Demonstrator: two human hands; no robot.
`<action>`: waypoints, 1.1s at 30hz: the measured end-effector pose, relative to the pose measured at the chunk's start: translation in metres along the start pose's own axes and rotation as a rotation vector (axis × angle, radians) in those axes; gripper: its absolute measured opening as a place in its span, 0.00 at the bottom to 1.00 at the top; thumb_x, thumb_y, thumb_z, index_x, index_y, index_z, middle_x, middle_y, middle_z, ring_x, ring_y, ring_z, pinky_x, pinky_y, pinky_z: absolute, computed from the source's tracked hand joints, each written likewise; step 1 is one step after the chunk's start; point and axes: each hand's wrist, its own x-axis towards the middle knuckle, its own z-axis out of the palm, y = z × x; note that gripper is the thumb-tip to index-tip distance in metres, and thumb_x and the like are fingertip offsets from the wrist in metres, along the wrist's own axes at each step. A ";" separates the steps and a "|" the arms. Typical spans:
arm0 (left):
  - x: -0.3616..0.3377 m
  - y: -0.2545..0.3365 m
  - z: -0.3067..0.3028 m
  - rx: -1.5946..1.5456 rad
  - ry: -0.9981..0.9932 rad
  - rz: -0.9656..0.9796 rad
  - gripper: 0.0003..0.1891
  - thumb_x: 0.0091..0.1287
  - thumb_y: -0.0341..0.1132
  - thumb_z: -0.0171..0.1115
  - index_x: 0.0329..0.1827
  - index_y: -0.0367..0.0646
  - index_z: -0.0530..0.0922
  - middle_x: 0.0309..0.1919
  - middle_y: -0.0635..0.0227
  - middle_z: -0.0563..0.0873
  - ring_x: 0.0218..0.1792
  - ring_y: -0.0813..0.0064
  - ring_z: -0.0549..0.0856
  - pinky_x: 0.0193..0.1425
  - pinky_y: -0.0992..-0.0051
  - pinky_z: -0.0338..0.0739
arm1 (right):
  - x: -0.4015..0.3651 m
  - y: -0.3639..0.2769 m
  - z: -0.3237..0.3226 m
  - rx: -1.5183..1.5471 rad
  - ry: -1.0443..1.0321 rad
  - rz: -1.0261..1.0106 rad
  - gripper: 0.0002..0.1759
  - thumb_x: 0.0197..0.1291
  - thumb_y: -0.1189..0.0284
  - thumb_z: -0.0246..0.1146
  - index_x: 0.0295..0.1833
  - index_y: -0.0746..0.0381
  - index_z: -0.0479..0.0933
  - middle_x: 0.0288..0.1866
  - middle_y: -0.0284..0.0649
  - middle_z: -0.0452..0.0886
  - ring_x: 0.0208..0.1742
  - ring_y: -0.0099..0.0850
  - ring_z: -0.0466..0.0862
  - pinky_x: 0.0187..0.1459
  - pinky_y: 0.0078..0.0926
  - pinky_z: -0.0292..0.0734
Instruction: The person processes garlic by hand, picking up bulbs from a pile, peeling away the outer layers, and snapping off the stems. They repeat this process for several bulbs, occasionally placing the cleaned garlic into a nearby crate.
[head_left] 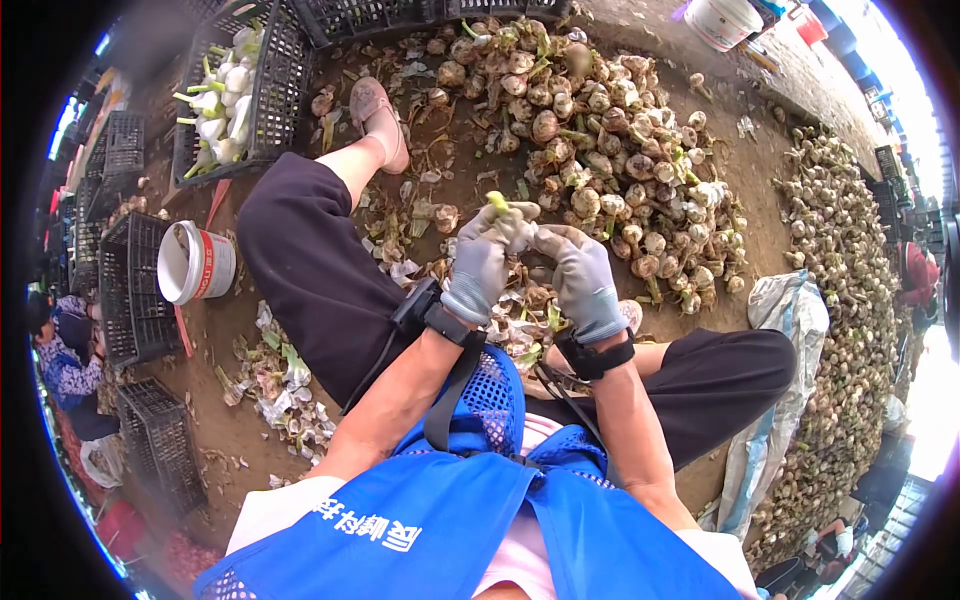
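My left hand (483, 262), in a grey-white work glove, is closed around a garlic bulb (519, 236). The bulb's short green stem (497, 201) pokes up past the fingers. My right hand (581, 272), gloved alike, has its thumb and fingers pinched against the bulb's other side; they hide part of it. Just beyond both hands lies a big heap of unpeeled garlic (610, 150) with dirty, dry skins. Loose garlic skins (520, 320) litter the ground beneath my wrists.
A black crate (275, 95) of cleaned garlic (228, 95) stands at upper left. Below it sit a white bucket (197, 262) and black crates (160, 445). A white sack (770, 400) lies right, beside a long garlic pile (840, 330). Another person (75, 350) sits far left.
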 end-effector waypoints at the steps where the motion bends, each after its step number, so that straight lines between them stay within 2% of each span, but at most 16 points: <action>1: 0.003 0.000 -0.005 -0.202 -0.018 -0.058 0.10 0.65 0.25 0.49 0.45 0.27 0.74 0.28 0.71 0.74 0.25 0.85 0.68 0.30 0.86 0.64 | 0.001 0.006 -0.007 0.119 -0.032 0.002 0.13 0.61 0.71 0.56 0.47 0.69 0.74 0.40 0.41 0.81 0.38 0.26 0.82 0.38 0.21 0.79; 4: 0.005 0.003 -0.008 -0.244 -0.083 -0.126 0.09 0.65 0.26 0.50 0.43 0.34 0.77 0.38 0.62 0.81 0.24 0.85 0.72 0.34 0.85 0.73 | 0.003 0.020 -0.022 0.180 -0.029 0.042 0.16 0.61 0.69 0.55 0.49 0.70 0.73 0.42 0.43 0.80 0.42 0.30 0.82 0.42 0.25 0.79; 8: -0.011 -0.014 0.021 0.083 0.007 0.072 0.09 0.67 0.27 0.49 0.44 0.33 0.76 0.39 0.64 0.79 0.36 0.77 0.78 0.41 0.84 0.72 | 0.022 0.008 0.000 0.348 0.244 0.108 0.11 0.62 0.69 0.55 0.40 0.66 0.77 0.34 0.40 0.81 0.29 0.28 0.80 0.29 0.24 0.76; 9: -0.021 -0.016 0.032 0.719 -0.084 0.552 0.08 0.67 0.28 0.50 0.44 0.36 0.77 0.44 0.64 0.79 0.46 0.72 0.78 0.53 0.79 0.70 | 0.042 0.030 0.003 0.271 0.313 -0.162 0.13 0.65 0.65 0.52 0.35 0.62 0.75 0.26 0.31 0.75 0.25 0.24 0.74 0.29 0.21 0.72; 12: -0.019 -0.019 0.030 0.748 0.019 0.726 0.07 0.66 0.29 0.53 0.37 0.35 0.78 0.41 0.65 0.80 0.44 0.75 0.77 0.53 0.78 0.70 | 0.086 0.053 0.000 0.263 0.050 -0.137 0.13 0.66 0.67 0.48 0.34 0.61 0.74 0.27 0.31 0.74 0.27 0.22 0.73 0.30 0.17 0.71; 14: -0.022 -0.017 0.024 0.564 0.042 0.533 0.08 0.67 0.30 0.52 0.37 0.35 0.78 0.38 0.65 0.80 0.42 0.75 0.78 0.51 0.78 0.70 | 0.096 0.088 -0.007 0.173 -0.118 -0.349 0.11 0.65 0.69 0.47 0.34 0.60 0.73 0.28 0.32 0.74 0.29 0.23 0.74 0.32 0.18 0.71; 17: -0.006 -0.013 -0.021 -0.015 0.053 0.020 0.14 0.70 0.37 0.48 0.35 0.35 0.76 0.34 0.60 0.81 0.38 0.71 0.80 0.49 0.74 0.74 | 0.096 0.088 -0.008 -1.081 0.022 -0.415 0.09 0.60 0.66 0.53 0.40 0.58 0.75 0.33 0.40 0.81 0.37 0.34 0.82 0.35 0.31 0.74; 18: 0.004 -0.023 -0.041 -0.356 0.073 -0.080 0.16 0.70 0.40 0.48 0.35 0.34 0.75 0.35 0.57 0.82 0.39 0.68 0.81 0.50 0.72 0.76 | 0.096 0.084 -0.009 -1.151 0.207 -0.246 0.15 0.58 0.65 0.55 0.49 0.56 0.76 0.38 0.42 0.82 0.37 0.36 0.82 0.35 0.33 0.75; 20: -0.002 -0.003 -0.032 -0.650 0.039 -0.226 0.18 0.70 0.41 0.46 0.35 0.33 0.75 0.38 0.53 0.82 0.43 0.59 0.81 0.54 0.63 0.75 | 0.082 0.070 -0.020 -1.169 0.159 -0.256 0.21 0.56 0.69 0.56 0.57 0.61 0.72 0.40 0.42 0.83 0.35 0.35 0.82 0.35 0.30 0.77; 22: 0.005 -0.004 -0.032 -0.465 0.237 -0.112 0.18 0.71 0.41 0.45 0.37 0.32 0.75 0.37 0.54 0.82 0.42 0.61 0.81 0.53 0.65 0.76 | 0.057 0.040 -0.015 -0.372 0.098 0.028 0.24 0.54 0.75 0.57 0.59 0.65 0.69 0.42 0.41 0.81 0.37 0.31 0.82 0.37 0.23 0.77; 24: 0.010 -0.012 -0.045 -0.351 0.246 -0.145 0.18 0.71 0.41 0.44 0.39 0.33 0.76 0.36 0.60 0.83 0.36 0.70 0.82 0.42 0.73 0.78 | 0.049 0.039 -0.006 -0.614 -0.106 -0.369 0.27 0.52 0.79 0.58 0.61 0.66 0.67 0.51 0.42 0.77 0.44 0.28 0.80 0.47 0.19 0.75; 26: 0.012 -0.018 -0.044 0.060 0.272 -0.038 0.17 0.72 0.39 0.43 0.39 0.34 0.76 0.34 0.64 0.82 0.33 0.75 0.81 0.36 0.77 0.78 | 0.051 0.054 0.014 -0.356 -0.165 -0.332 0.24 0.51 0.79 0.59 0.58 0.66 0.70 0.47 0.43 0.80 0.45 0.30 0.80 0.49 0.23 0.74; 27: 0.013 -0.015 -0.046 0.241 0.205 0.069 0.12 0.70 0.34 0.46 0.40 0.35 0.77 0.33 0.66 0.82 0.30 0.79 0.80 0.32 0.80 0.76 | 0.052 0.054 0.015 -0.908 0.029 -0.552 0.19 0.52 0.78 0.59 0.53 0.66 0.74 0.43 0.45 0.81 0.43 0.31 0.82 0.46 0.28 0.76; 30: 0.013 -0.028 -0.058 0.731 0.293 0.120 0.08 0.67 0.30 0.51 0.41 0.36 0.77 0.31 0.68 0.82 0.27 0.82 0.79 0.30 0.81 0.74 | 0.050 0.030 0.036 -1.520 0.011 -0.272 0.10 0.48 0.73 0.60 0.38 0.63 0.78 0.37 0.52 0.79 0.39 0.46 0.80 0.41 0.35 0.75; 32: 0.013 -0.033 -0.063 0.431 0.424 -0.015 0.09 0.64 0.36 0.59 0.38 0.39 0.79 0.30 0.67 0.83 0.31 0.80 0.80 0.31 0.78 0.73 | 0.063 0.056 0.019 -1.390 -0.030 -0.432 0.05 0.49 0.75 0.57 0.32 0.62 0.77 0.32 0.48 0.79 0.36 0.43 0.80 0.38 0.35 0.75; 33: 0.017 -0.034 -0.063 0.234 0.491 -0.017 0.09 0.64 0.36 0.59 0.38 0.39 0.79 0.30 0.67 0.82 0.30 0.80 0.79 0.29 0.77 0.73 | 0.071 0.075 0.001 -0.937 -0.146 -0.275 0.07 0.50 0.77 0.55 0.35 0.63 0.77 0.36 0.49 0.79 0.39 0.44 0.79 0.40 0.35 0.76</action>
